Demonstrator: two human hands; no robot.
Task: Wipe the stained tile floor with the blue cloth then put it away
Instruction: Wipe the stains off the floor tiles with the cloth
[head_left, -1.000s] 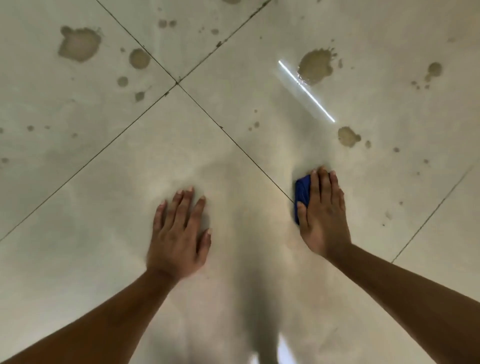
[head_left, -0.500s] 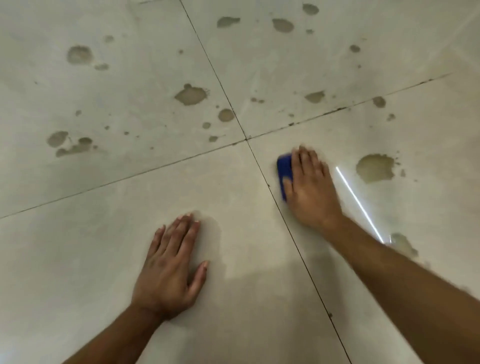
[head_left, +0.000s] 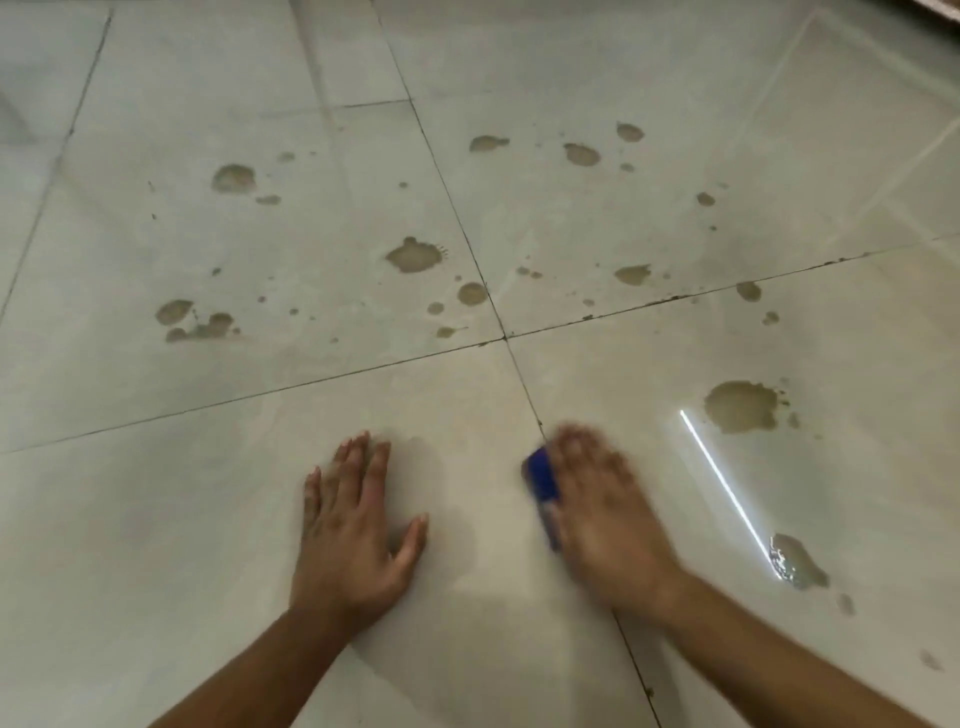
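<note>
Your right hand (head_left: 597, 509) lay flat on the blue cloth (head_left: 541, 475), fingers straight and pressing it to the tile floor (head_left: 260, 415), so that grip was a flat press, with no curl round the cloth that could be made out through the motion blur. Only a strip of the cloth showed, at the thumb side of that grip, its long axis running roughly along your fingers and close beside the grout line (head_left: 524, 395) between the tiles. Your left hand (head_left: 353, 530) was released, palm down and fingers spread on the bare floor, off to the cloth's left and holding nothing; it looked like a brace. The nearest stains lay to the outer side of the right grip: a large brown patch (head_left: 740, 407) ahead and right of the fingertips, and a wet one (head_left: 797, 561) beside the forearm. More spots were scattered well ahead of both hands. I judged the right hand nearer to all of these, so the next stroke would call for a sweep outward and forward. Your right forearm reached in from the lower right, wrist low.
</note>
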